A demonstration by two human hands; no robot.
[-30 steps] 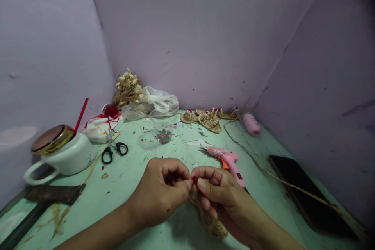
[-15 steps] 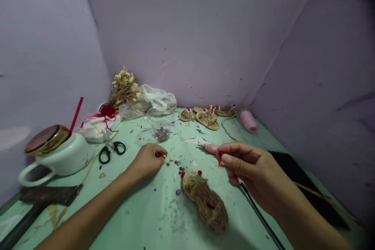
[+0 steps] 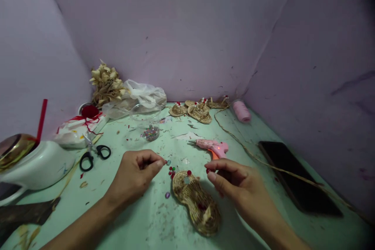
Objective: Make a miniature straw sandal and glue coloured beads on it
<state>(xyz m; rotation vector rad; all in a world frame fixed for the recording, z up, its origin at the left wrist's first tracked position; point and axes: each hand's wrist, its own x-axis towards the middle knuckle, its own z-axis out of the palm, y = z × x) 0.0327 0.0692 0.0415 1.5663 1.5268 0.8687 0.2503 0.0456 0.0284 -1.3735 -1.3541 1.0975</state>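
My right hand pinches a small red bead between thumb and forefinger, above the right side of a woven straw slipper shape. That braided piece lies flat, with a red bead and a pale disc near its far end. My left hand is closed in a pinch beside a pale blue bead; anything between its fingertips is too small to tell. Red and green beads and a purple bead lie near the slipper. Just beyond my right hand rests a pink glue gun.
Black-handled scissors, a white enamel mug and a dark-headed tool are left. Behind stand a cup of beads, a plastic bag and finished slippers. A phone and pink thread spool lie right.
My right hand has moved away from the glue gun, toward the slipper, and now shows the red bead in its fingertips. My left fingers have straightened into a pinch. The view has shifted right.
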